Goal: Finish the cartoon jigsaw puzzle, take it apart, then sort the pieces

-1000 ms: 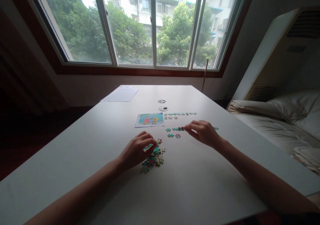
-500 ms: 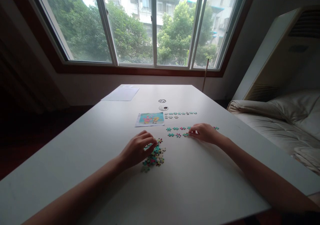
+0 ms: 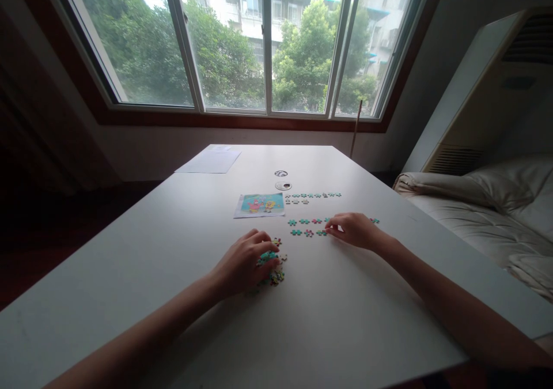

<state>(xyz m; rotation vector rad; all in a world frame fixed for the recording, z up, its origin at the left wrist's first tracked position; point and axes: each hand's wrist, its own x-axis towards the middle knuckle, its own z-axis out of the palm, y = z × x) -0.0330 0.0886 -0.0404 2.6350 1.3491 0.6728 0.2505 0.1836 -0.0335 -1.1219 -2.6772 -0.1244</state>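
Note:
My left hand (image 3: 245,262) rests on a small pile of colourful jigsaw pieces (image 3: 273,268) near the middle of the white table (image 3: 173,250), fingers curled over the pile and pinching at a teal piece. My right hand (image 3: 354,230) lies further right, fingertips pressed together on a piece at the end of a short row of teal pieces (image 3: 306,233). Another row of pieces (image 3: 305,222) lies just behind it. A picture card of the puzzle (image 3: 260,204) lies beyond both hands.
Behind the card, a further line of sorted pieces (image 3: 313,196) and two small round lids (image 3: 282,185) sit on the table. A sheet of paper (image 3: 209,161) lies at the far left corner. A sofa with cushions (image 3: 484,204) stands to the right, under a wide window.
My right hand came down from the upper row of pieces to the lower row and set a piece at its end. My left hand shifted slightly right over the pile.

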